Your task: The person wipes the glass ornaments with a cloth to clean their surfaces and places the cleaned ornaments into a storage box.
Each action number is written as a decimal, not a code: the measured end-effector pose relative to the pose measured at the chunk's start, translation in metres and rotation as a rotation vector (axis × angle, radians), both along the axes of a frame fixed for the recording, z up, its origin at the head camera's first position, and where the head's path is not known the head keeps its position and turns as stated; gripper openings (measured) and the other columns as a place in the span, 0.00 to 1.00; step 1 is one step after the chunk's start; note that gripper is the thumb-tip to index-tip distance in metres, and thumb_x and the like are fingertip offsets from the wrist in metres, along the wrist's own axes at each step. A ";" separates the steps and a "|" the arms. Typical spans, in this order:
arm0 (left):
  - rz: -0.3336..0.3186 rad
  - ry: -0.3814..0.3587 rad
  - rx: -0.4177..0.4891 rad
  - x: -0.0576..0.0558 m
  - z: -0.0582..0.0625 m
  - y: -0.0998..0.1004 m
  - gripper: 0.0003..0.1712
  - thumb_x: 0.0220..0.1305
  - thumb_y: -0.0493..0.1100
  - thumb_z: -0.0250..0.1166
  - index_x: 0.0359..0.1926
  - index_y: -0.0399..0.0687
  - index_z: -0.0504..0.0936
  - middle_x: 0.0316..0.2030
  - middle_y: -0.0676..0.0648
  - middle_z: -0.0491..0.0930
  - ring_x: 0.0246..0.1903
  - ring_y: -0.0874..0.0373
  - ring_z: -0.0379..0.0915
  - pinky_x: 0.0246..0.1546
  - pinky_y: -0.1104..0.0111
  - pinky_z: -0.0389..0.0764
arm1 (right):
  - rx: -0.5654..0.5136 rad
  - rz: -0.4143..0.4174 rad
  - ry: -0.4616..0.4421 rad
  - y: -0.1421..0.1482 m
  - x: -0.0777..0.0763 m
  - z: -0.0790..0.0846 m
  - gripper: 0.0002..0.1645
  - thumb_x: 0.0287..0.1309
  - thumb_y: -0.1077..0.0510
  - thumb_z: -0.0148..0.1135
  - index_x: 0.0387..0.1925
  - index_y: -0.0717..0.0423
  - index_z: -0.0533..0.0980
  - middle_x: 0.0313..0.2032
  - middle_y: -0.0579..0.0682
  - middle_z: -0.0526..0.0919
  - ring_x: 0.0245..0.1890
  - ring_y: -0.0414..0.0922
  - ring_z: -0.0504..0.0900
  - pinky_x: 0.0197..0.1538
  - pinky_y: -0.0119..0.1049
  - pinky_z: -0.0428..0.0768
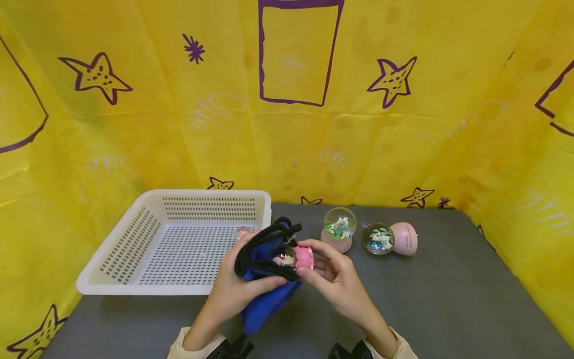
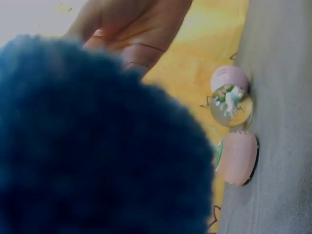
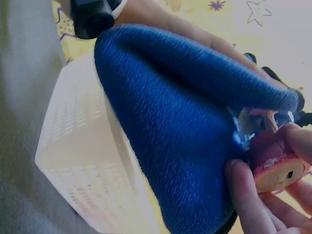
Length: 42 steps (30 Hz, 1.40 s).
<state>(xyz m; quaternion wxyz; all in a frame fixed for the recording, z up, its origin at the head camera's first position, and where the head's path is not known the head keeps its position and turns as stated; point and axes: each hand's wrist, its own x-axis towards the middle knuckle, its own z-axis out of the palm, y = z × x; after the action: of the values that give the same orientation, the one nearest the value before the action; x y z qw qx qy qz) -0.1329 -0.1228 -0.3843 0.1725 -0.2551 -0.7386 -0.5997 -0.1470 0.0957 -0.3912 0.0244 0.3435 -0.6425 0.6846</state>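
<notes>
My left hand grips a blue fabric drawstring pouch, its thumb along the black-edged mouth. With my right hand I pinch the pink base of a small snow globe between thumb and fingers. The globe's clear ball sits at the pouch's mouth, tilted inward, with the base sticking out to the right. In the right wrist view the pale underside of that base faces outward, beside the folded cloth. Blurred blue cloth covers much of the left wrist view.
A white perforated basket stands behind my left hand, with a small globe at its right side. Beyond my right hand, one pink-based snow globe stands upright and another lies on its side on the grey table.
</notes>
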 end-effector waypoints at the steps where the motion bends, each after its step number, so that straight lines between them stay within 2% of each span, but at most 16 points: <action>1: 0.000 -0.011 0.003 0.000 0.000 -0.001 0.41 0.42 0.30 0.80 0.60 0.48 0.76 0.51 0.48 0.80 0.49 0.59 0.77 0.54 0.71 0.77 | 0.003 -0.004 0.000 -0.001 0.000 0.000 0.24 0.61 0.73 0.61 0.59 0.70 0.70 0.52 0.70 0.78 0.49 0.38 0.85 0.45 0.36 0.86; 3: -0.001 -0.016 0.014 0.000 0.001 -0.003 0.38 0.43 0.29 0.78 0.58 0.47 0.77 0.49 0.48 0.80 0.48 0.59 0.76 0.52 0.71 0.77 | 0.008 -0.007 -0.007 -0.001 0.001 -0.001 0.25 0.60 0.73 0.62 0.59 0.69 0.70 0.53 0.69 0.78 0.49 0.37 0.84 0.46 0.36 0.86; 10: 0.023 0.024 0.038 -0.001 0.001 -0.005 0.30 0.48 0.27 0.74 0.55 0.42 0.80 0.45 0.54 0.82 0.44 0.61 0.76 0.50 0.73 0.76 | -0.003 0.013 0.135 -0.004 -0.001 -0.006 0.25 0.61 0.75 0.59 0.59 0.71 0.69 0.52 0.72 0.77 0.52 0.37 0.82 0.50 0.34 0.84; 14: 0.039 0.065 0.080 -0.001 0.003 -0.005 0.23 0.50 0.24 0.72 0.49 0.37 0.81 0.42 0.55 0.82 0.42 0.61 0.76 0.49 0.73 0.77 | 0.000 0.012 0.156 -0.005 -0.001 -0.006 0.26 0.59 0.75 0.60 0.59 0.69 0.69 0.54 0.71 0.77 0.53 0.37 0.82 0.51 0.34 0.84; 17: 0.034 0.058 0.098 -0.001 0.005 -0.006 0.21 0.51 0.24 0.71 0.48 0.37 0.81 0.40 0.55 0.81 0.41 0.61 0.76 0.47 0.73 0.78 | 0.005 -0.013 0.178 -0.006 -0.001 -0.005 0.27 0.57 0.76 0.62 0.59 0.68 0.70 0.53 0.70 0.78 0.52 0.38 0.83 0.50 0.35 0.85; 19: 0.020 0.031 0.084 0.000 0.005 -0.006 0.24 0.50 0.26 0.73 0.50 0.39 0.81 0.41 0.54 0.80 0.41 0.61 0.76 0.48 0.73 0.77 | 0.008 -0.042 0.189 -0.007 -0.001 -0.005 0.27 0.56 0.77 0.63 0.58 0.68 0.71 0.52 0.69 0.79 0.51 0.38 0.84 0.49 0.35 0.85; 24: -0.047 -0.056 0.013 0.003 0.005 -0.003 0.39 0.46 0.31 0.79 0.61 0.47 0.75 0.51 0.48 0.81 0.48 0.59 0.78 0.53 0.70 0.78 | 0.017 -0.104 0.215 -0.007 0.001 -0.006 0.27 0.54 0.78 0.64 0.56 0.68 0.71 0.47 0.69 0.82 0.47 0.36 0.85 0.46 0.34 0.86; 27: -0.054 -0.072 -0.011 0.006 0.005 -0.002 0.40 0.48 0.33 0.78 0.62 0.52 0.73 0.52 0.46 0.81 0.48 0.58 0.79 0.52 0.68 0.80 | 0.018 -0.119 0.245 -0.008 0.001 -0.007 0.27 0.53 0.78 0.64 0.56 0.69 0.72 0.46 0.69 0.83 0.47 0.37 0.85 0.45 0.33 0.86; 34: -0.044 0.074 0.007 0.003 0.003 -0.001 0.30 0.48 0.26 0.74 0.54 0.43 0.77 0.45 0.44 0.82 0.44 0.58 0.80 0.47 0.67 0.82 | -0.006 -0.072 0.259 -0.010 0.001 -0.008 0.28 0.51 0.79 0.65 0.56 0.68 0.71 0.49 0.64 0.83 0.48 0.38 0.85 0.46 0.36 0.86; 40: -0.033 0.171 0.065 0.001 0.004 -0.004 0.23 0.50 0.22 0.69 0.47 0.40 0.81 0.41 0.49 0.85 0.45 0.60 0.79 0.50 0.72 0.79 | -0.033 -0.013 0.288 -0.012 0.001 -0.010 0.28 0.50 0.79 0.67 0.54 0.68 0.72 0.52 0.64 0.81 0.52 0.40 0.84 0.48 0.37 0.85; 42: -0.031 0.173 0.083 0.001 0.005 -0.006 0.21 0.51 0.21 0.68 0.46 0.39 0.82 0.41 0.52 0.85 0.44 0.61 0.79 0.48 0.72 0.79 | -0.042 0.006 0.299 -0.012 0.001 -0.010 0.28 0.49 0.79 0.67 0.53 0.67 0.72 0.52 0.63 0.81 0.54 0.41 0.83 0.49 0.36 0.85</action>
<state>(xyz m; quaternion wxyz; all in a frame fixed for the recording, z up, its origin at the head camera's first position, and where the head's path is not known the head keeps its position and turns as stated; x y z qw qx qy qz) -0.1314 -0.1284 -0.3792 0.2367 -0.3102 -0.6913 -0.6081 -0.1464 0.0833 -0.4012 0.1250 0.4432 -0.6160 0.6392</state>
